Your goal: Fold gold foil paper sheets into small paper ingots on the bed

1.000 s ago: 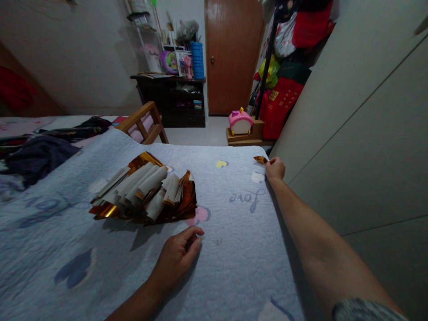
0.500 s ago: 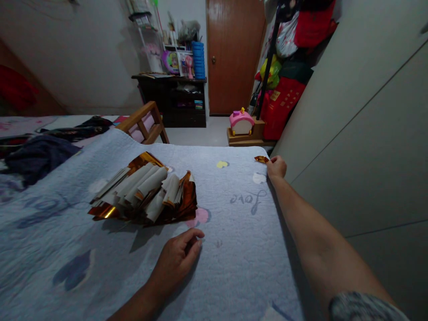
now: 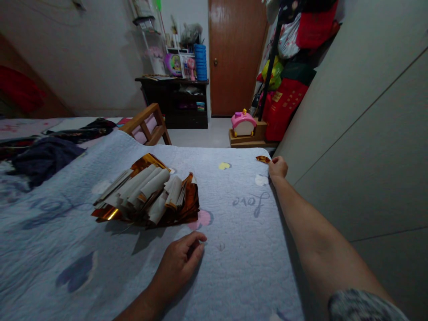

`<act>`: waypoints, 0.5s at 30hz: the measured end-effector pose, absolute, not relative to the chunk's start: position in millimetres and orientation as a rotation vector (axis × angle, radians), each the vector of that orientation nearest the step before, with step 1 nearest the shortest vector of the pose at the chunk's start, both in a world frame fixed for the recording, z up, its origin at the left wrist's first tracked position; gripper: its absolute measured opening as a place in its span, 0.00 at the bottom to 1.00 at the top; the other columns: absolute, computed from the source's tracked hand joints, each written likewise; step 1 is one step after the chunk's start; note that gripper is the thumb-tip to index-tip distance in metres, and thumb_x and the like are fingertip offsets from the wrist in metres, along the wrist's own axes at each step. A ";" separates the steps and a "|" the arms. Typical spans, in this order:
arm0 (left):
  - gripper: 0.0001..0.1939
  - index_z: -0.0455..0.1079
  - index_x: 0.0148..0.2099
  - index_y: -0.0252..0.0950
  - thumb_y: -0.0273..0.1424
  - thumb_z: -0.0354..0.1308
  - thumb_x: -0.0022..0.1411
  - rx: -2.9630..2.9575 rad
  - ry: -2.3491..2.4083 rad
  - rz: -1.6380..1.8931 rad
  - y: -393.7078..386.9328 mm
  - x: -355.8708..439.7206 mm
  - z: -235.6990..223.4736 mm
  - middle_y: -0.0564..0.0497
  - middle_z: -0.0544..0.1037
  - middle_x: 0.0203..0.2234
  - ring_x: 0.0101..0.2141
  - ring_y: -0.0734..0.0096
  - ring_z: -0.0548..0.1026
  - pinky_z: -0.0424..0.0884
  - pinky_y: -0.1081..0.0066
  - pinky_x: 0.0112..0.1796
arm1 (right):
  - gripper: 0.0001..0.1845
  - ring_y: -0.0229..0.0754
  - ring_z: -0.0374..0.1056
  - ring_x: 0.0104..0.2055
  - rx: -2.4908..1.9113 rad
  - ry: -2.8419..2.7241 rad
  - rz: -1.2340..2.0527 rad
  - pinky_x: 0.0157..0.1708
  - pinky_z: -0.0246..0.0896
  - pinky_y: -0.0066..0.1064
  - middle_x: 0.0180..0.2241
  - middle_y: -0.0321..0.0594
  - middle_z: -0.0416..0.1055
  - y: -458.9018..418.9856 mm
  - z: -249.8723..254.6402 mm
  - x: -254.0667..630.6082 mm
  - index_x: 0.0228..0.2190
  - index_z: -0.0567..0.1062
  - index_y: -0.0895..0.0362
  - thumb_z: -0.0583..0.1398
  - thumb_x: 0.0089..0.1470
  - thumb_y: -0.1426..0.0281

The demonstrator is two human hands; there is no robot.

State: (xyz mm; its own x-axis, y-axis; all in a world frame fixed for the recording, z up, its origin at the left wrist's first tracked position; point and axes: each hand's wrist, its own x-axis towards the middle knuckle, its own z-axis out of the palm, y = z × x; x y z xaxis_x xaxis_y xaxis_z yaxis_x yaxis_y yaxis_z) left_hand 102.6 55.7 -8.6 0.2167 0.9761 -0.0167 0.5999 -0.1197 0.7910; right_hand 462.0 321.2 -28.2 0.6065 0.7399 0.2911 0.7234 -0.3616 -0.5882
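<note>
My right hand (image 3: pixel 278 168) reaches to the far right corner of the bed, fingers pinched on one end of a small strip of shiny gold-brown foil (image 3: pixel 263 159). The strip lies low over the light blue quilt (image 3: pixel 230 227). On the quilt near its lower middle rests my left hand (image 3: pixel 182 258), loosely curled, a gap between thumb and forefinger and nothing in it. Just beyond it, to the left, sits a loose pile of folded gold foil and whitish paper pieces (image 3: pixel 147 191). The left hand does not touch the pile.
A pale wardrobe (image 3: pixel 361 133) runs along the right side of the bed. Past the foot stand a wooden chair (image 3: pixel 147 125), a dark cabinet (image 3: pixel 187 104) and a pink toy (image 3: pixel 243 123). Dark clothes (image 3: pixel 47 156) lie at the left.
The whole view has shifted slightly. Both hands, the foil strip and the pile keep their places on the quilt.
</note>
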 end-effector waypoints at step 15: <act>0.15 0.74 0.42 0.36 0.39 0.50 0.67 1.835 1.435 0.689 55.2 100.9 -10.3 0.51 0.76 0.24 0.25 0.69 0.73 0.66 0.72 0.29 | 0.20 0.52 0.62 0.50 -2.143 -1.663 -0.108 0.49 0.54 0.38 0.50 0.50 0.72 291.3 -29.2 434.6 0.46 0.79 0.57 0.53 0.57 0.72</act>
